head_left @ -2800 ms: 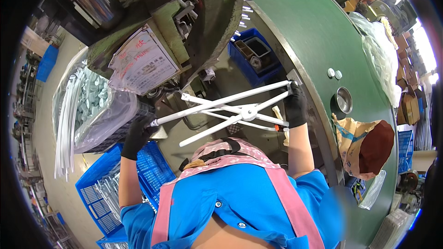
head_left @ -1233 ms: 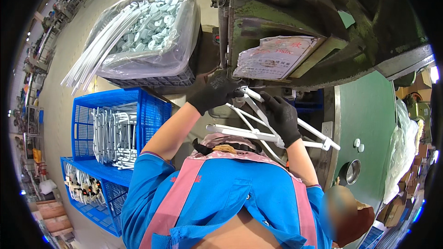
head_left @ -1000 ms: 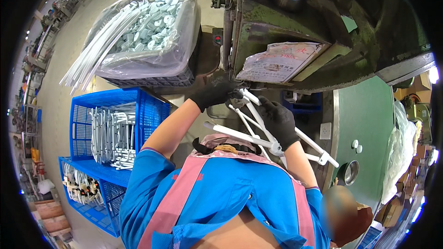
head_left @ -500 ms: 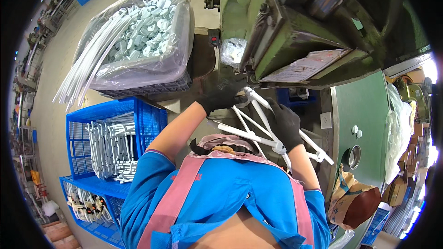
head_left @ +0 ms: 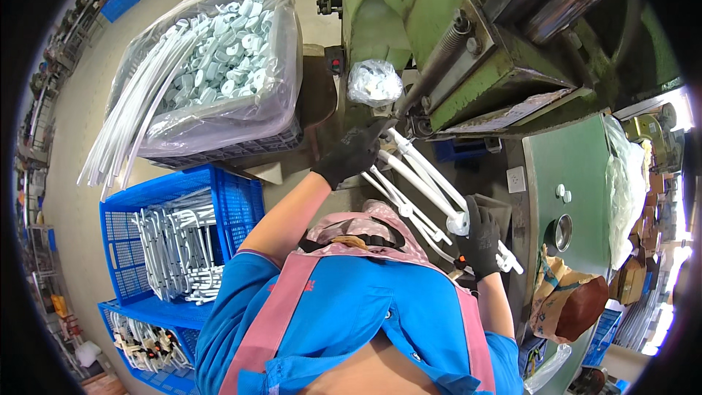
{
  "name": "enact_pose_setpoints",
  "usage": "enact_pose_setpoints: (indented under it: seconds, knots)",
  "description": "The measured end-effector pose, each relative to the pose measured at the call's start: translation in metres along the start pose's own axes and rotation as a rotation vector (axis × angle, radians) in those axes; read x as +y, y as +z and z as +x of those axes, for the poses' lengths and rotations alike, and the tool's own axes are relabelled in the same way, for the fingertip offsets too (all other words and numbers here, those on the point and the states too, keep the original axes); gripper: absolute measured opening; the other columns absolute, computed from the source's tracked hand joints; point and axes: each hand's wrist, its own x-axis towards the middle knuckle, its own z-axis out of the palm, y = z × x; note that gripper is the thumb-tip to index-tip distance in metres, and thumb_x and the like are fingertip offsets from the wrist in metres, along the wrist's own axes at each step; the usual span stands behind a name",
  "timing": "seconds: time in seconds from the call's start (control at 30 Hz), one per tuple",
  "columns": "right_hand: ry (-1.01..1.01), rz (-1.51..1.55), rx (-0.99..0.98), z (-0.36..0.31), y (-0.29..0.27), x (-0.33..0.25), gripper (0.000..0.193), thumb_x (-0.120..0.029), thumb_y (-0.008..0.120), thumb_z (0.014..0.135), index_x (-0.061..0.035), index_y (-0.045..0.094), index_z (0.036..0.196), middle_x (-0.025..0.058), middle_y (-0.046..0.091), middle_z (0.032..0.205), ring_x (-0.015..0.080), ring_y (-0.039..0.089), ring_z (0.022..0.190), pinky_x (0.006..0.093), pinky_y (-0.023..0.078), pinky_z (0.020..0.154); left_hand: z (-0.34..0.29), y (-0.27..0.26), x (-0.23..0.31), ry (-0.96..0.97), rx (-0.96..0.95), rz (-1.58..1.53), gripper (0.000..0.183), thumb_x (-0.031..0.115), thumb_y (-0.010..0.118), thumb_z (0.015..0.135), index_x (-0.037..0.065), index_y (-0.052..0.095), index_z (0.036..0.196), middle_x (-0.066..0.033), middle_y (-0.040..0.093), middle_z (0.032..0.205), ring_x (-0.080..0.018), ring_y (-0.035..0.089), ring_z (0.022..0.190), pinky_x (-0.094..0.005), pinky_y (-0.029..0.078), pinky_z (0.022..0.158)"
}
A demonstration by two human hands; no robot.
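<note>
White tubular frame (head_left: 417, 183), a welded assembly of several thin tubes, was held across the front of the green press machine (head_left: 468, 66), running from about 12 o'clock at the machine down to 4 o'clock near the person's right hip. Left hand (head_left: 355, 155), in a dark glove, was clenched around the upper tube end, right at the machine's tooling under the slanted spring (head_left: 442, 58). Right hand (head_left: 480, 238), also gloved, was closed on the lower part of the frame beside a round white hub where the tubes met.

Judgement: step in hand looked like seating the upper tube end into the press tooling. Whether the end was fully seated could not be told; the glove hid the contact.

Next move would call for steadying the low end with the right hand while the left guided the tip squarely in, fingers kept out of the die zone.

Surroundings: at 10 o'clock, a bagged crate (head_left: 219, 73) of small white parts with long white tubes; at 8 o'clock, blue crates (head_left: 241, 197) holding finished white frames. At 12 o'clock, a small clear bag (head_left: 374, 82) of parts rested on the machine. Green side table (head_left: 574, 175) at 3 o'clock.
</note>
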Motion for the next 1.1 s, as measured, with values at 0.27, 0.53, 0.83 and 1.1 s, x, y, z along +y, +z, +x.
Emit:
enact_pose_setpoints:
  seconds: [0.27, 0.53, 0.83, 1.1]
  knots:
    - [0.001, 0.078, -0.041, 0.002, -0.002, -0.003, 0.065, -0.016, 0.071, 0.067, -0.0097, 0.049, 0.128, 0.0136, 0.058, 0.098, 0.0345, 0.059, 0.088, 0.0434, 0.049, 0.07, -0.001, 0.007, -0.019, 0.066, -0.03, 0.262, 0.037, 0.001, 0.044, 0.083, 0.004, 0.05, 0.12, -0.0281, 0.06, 0.088, -0.0426, 0.06, 0.075, -0.0506, 0.045, 0.064]
    - [0.001, 0.102, -0.077, 0.003, -0.011, -0.005, 0.064, -0.014, 0.069, 0.066, -0.009, 0.049, 0.127, 0.0143, 0.057, 0.096, 0.035, 0.058, 0.089, 0.0439, 0.048, 0.07, -0.003, 0.009, -0.028, 0.144, 0.032, 0.29, 0.043, 0.003, 0.048, 0.08, 0.003, 0.05, 0.123, -0.0262, 0.061, 0.098, -0.0422, 0.059, 0.083, -0.0492, 0.047, 0.072]
    - [-0.148, 0.244, 0.054, 0.012, -0.033, 0.005, 0.058, -0.02, 0.076, 0.068, -0.0038, 0.052, 0.118, 0.0175, 0.062, 0.1, 0.0359, 0.063, 0.088, 0.0422, 0.051, 0.073, 0.005, -0.028, 0.05, -0.279, 0.067, -0.045, 0.053, -0.005, 0.049, 0.082, 0.01, 0.047, 0.133, -0.0178, 0.062, 0.105, -0.0282, 0.062, 0.087, -0.0349, 0.048, 0.076]
    - [-0.435, 0.261, -0.275, 0.036, -0.006, -0.001, 0.058, -0.025, 0.073, 0.067, -0.006, 0.053, 0.118, 0.0168, 0.062, 0.104, 0.0346, 0.063, 0.09, 0.0426, 0.052, 0.071, -0.115, -0.006, 0.047, -0.232, 0.497, 0.213, 0.058, 0.003, 0.063, 0.077, 0.008, 0.047, 0.133, -0.0162, 0.055, 0.123, -0.0334, 0.054, 0.113, -0.04, 0.043, 0.094]
